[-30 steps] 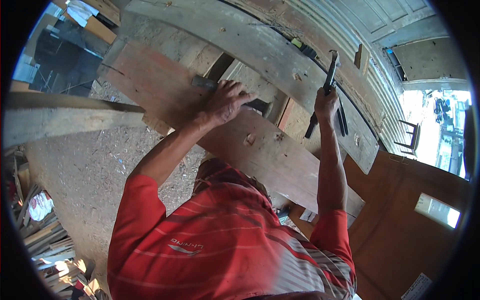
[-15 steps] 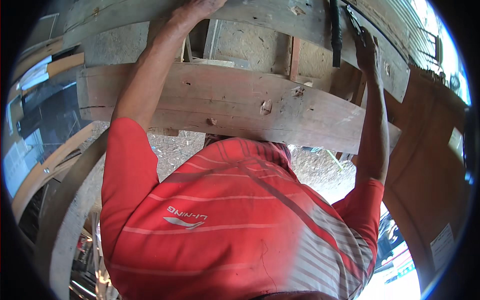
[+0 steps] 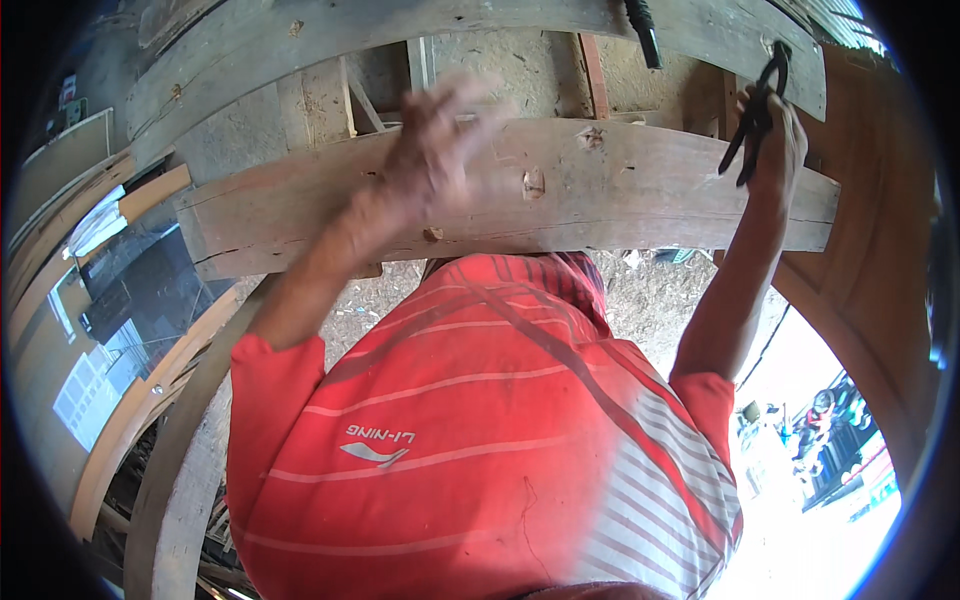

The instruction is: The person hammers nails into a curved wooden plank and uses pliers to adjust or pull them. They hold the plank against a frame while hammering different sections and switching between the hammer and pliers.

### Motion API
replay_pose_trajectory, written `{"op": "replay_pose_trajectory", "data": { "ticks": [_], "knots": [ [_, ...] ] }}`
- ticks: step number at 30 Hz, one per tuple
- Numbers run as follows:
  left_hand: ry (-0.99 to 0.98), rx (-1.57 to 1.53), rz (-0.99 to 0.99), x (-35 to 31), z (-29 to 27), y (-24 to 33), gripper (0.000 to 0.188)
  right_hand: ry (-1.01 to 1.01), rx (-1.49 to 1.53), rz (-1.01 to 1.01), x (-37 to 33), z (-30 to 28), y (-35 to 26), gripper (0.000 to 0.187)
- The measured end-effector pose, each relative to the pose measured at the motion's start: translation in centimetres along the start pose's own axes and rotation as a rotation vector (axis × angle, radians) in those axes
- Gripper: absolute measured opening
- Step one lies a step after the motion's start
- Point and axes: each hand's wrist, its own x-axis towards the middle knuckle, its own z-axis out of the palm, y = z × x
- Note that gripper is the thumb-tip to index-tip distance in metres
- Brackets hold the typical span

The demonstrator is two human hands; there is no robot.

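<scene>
My right hand is closed around black pliers above the right end of the near wooden plank. Their head points away from me and the two handles hang apart toward me. Over the left middle of that near plank, my left hand is smeared by motion, so its fingers cannot be read. Knots and chipped hollows mark the plank. A black ribbed handle juts over the edge of the far plank; its other end is out of view.
Between the two planks show a reddish wooden crosspiece and the dusty ground. A curved brown panel stands at the right. To the left are wooden boards, a dark flat panel and some papers.
Both hands have drawn back toward me from the far plank. The pliers have come along in my right hand. The view has shifted, with the planks higher in it.
</scene>
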Motion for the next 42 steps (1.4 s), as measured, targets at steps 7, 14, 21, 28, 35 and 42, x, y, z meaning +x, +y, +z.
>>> {"op": "replay_pose_trajectory", "data": {
  "ticks": [7,14,21,28,35,42],
  "knots": [
    [-0.44,0.268,-0.046,-8.7,2.8,7.7,0.079,-0.184,1.072,0.059,-13.9,-6.8,5.8,0.046],
    [-0.356,0.395,-0.001,-8.7,3.7,7.6,0.094,-0.047,0.616,0.158,-23.8,-8.8,8.8,0.049],
    [-0.619,0.07,-0.106,2.1,-7.6,7.6,0.084,-0.163,0.377,0.158,-29.4,-10.0,5.9,0.061],
    [-0.607,0.087,-0.253,7.5,-10.5,3.2,0.062,-0.404,0.418,0.27,-31.1,-4.8,6.8,0.061],
    [-0.582,0.094,-0.144,7.8,-9.6,1.8,0.06,-0.591,0.487,0.379,-30.1,5.0,8.2,0.064],
    [-0.529,0.076,-0.081,7.0,-9.4,0.8,0.062,-0.616,0.47,0.412,-29.1,9.7,8.6,0.066]
  ]
}}
